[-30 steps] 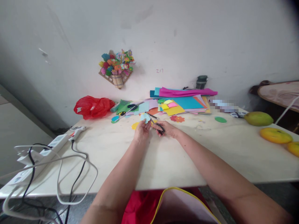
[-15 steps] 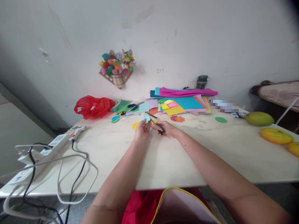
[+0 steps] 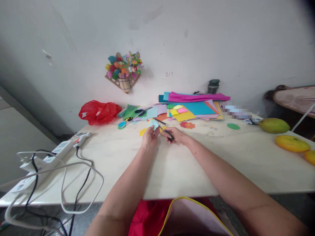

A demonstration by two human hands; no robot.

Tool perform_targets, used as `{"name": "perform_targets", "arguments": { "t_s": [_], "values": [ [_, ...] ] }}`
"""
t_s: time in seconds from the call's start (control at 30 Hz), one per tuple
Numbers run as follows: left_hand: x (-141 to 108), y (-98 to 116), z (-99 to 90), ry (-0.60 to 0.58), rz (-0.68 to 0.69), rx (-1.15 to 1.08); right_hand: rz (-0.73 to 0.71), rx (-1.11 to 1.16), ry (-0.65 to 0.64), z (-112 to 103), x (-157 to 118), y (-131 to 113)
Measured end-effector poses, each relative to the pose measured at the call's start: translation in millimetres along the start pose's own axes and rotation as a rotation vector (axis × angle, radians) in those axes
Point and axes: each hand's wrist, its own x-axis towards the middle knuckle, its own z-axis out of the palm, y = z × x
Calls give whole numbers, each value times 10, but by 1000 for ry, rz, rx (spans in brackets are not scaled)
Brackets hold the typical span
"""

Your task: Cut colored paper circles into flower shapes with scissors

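Observation:
Near the middle of the table, my left hand [image 3: 150,136] is closed on a small light blue paper piece [image 3: 153,124]. My right hand [image 3: 173,135] grips black-handled scissors [image 3: 169,134], whose blades point up and left at the paper's right side. Yellow pieces [image 3: 142,131] lie beneath and beside my left hand. Just behind the hands is a dark pen-like item [image 3: 161,122]. Red and orange flower cutouts [image 3: 187,125] rest to the right of the scissors. The exact contact between blades and paper is too small to tell.
Coloured sheets [image 3: 200,108] are stacked at the back, with other scissors [image 3: 140,112] to their left. A red plastic bag [image 3: 99,112] sits at the back left. Power strips [image 3: 44,167] with loose cables lie on the left. Mangoes [image 3: 274,125] are on the right, near a green oval [image 3: 233,126].
The whole view has shifted very slightly. Both hands keep nearly the same pose, with the paper and scissors still held.

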Motion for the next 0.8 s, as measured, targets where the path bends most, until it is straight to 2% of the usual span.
{"name": "perform_targets", "arguments": {
  "t_s": [0.8],
  "values": [
    [-6,58,-5,-14,2,72,0,-69,7,-18,14,18]
  ]
}}
